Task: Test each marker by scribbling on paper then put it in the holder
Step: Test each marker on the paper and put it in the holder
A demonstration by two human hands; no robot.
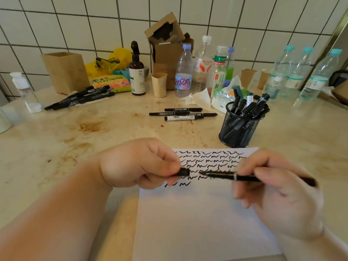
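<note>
Up close from the head camera, we see our left hand [139, 163] pinching a black cap [183, 172] just beside the bare tip of a black marker [235, 177], which our right hand [278, 193] grips by the barrel above the paper [197, 219]. Rows of black scribbles cover the sheet's top. We judge the step to be either uncapping or recapping; we cannot tell which. Beyond the paper stands the mesh holder [239, 129], already holding markers; four loose markers [183, 114] lie to its left.
</note>
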